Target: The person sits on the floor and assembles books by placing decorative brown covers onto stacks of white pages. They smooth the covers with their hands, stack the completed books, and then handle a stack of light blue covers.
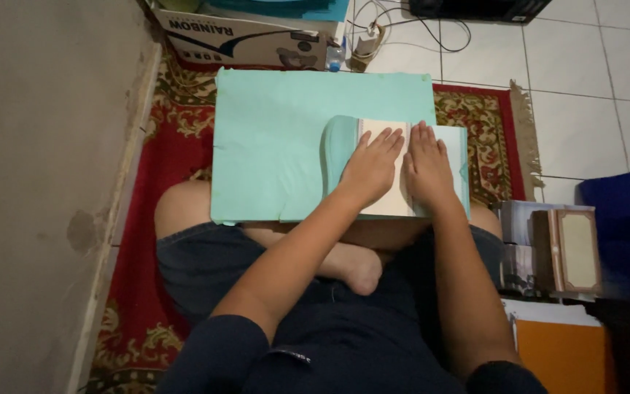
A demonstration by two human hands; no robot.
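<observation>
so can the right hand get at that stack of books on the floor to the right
Probably yes. The right hand lies flat on the book being wrapped in green paper; the stack of books sits just beside the right knee, with nothing between them.

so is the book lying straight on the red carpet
No, the book rests on a large mint-green paper sheet over the person's lap, with the left hand and right hand pressing flat on it.

A red patterned rug (147, 190), cardboard box (242, 40) and stacked books (555, 252) lie around.
</observation>
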